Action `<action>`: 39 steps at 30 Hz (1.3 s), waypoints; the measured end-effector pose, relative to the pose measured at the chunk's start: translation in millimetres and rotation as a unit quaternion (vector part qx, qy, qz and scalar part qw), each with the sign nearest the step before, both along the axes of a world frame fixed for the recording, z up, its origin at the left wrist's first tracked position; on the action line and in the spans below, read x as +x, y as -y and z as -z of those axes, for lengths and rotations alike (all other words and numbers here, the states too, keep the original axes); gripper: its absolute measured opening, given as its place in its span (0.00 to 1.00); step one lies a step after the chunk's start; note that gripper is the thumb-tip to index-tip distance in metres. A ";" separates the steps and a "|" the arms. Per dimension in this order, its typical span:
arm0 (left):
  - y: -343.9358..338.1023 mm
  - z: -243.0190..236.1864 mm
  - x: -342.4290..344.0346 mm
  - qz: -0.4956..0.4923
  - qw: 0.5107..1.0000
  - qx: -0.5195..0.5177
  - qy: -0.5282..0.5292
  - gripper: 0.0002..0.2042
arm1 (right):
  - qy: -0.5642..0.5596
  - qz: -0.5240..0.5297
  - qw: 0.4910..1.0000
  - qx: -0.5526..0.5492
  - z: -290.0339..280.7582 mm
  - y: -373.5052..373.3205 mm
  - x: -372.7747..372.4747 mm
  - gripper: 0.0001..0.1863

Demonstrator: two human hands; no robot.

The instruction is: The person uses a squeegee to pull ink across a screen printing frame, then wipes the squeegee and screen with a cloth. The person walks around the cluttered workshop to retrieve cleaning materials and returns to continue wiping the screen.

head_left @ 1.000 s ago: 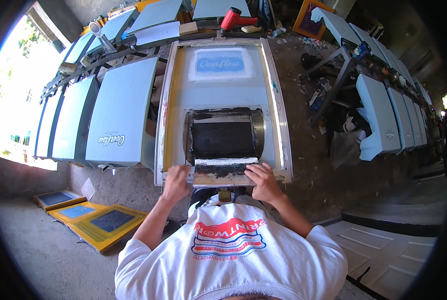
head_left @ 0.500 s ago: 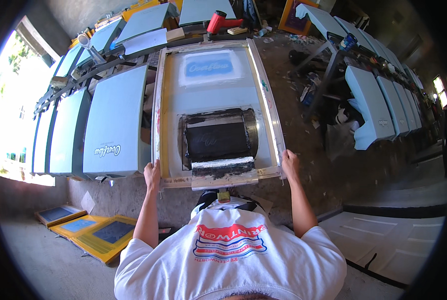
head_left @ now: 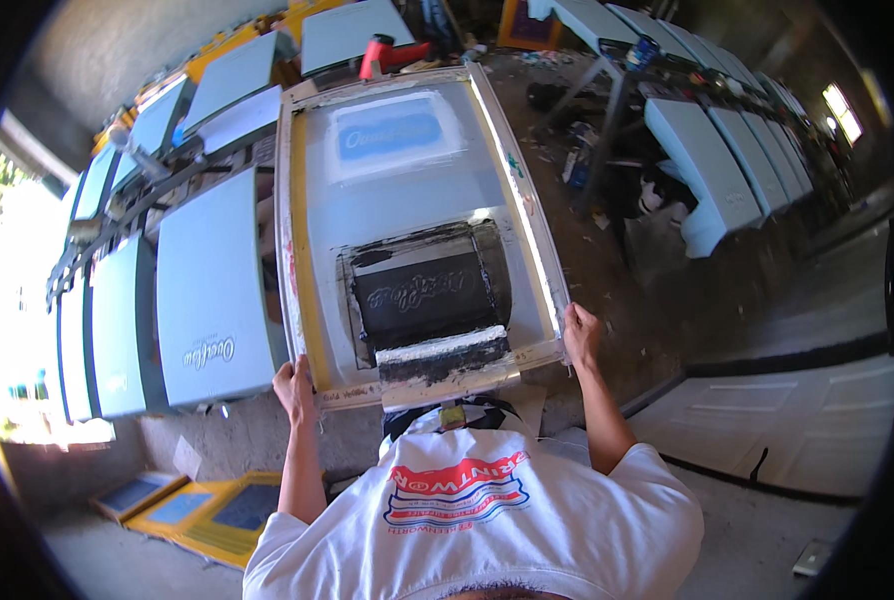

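Note:
A large screen-printing frame lies before me, angled in view. My left hand grips its near-left corner, fingers closed round the rail. At the near-right corner my right hand grips the other rail the same way. A squeegee smeared with white and black rests at the near end of the mesh, beside a black inked rectangle. A light blue printed patch with white surround shows at the far end.
Light blue fabric-covered boards line racks on both sides. A red tool sits beyond the frame. Yellow screens lie on the floor at lower left. A panelled door is at the right; debris litters the floor.
Both hands have left the squeegee area and moved outward to grip the frame's near corners. The whole view has turned, with the frame and left racks now more slanted.

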State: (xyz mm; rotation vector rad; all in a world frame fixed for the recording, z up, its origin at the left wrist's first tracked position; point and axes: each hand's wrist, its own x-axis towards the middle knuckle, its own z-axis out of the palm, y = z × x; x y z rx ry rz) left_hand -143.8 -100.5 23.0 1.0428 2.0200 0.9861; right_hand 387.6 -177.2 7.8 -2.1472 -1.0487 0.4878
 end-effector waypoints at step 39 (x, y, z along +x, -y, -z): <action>-53.4 5.0 786.9 0.412 0.898 0.017 0.154 0.17 | 0.025 0.469 0.879 0.082 -41.2 336.3 539.7 0.20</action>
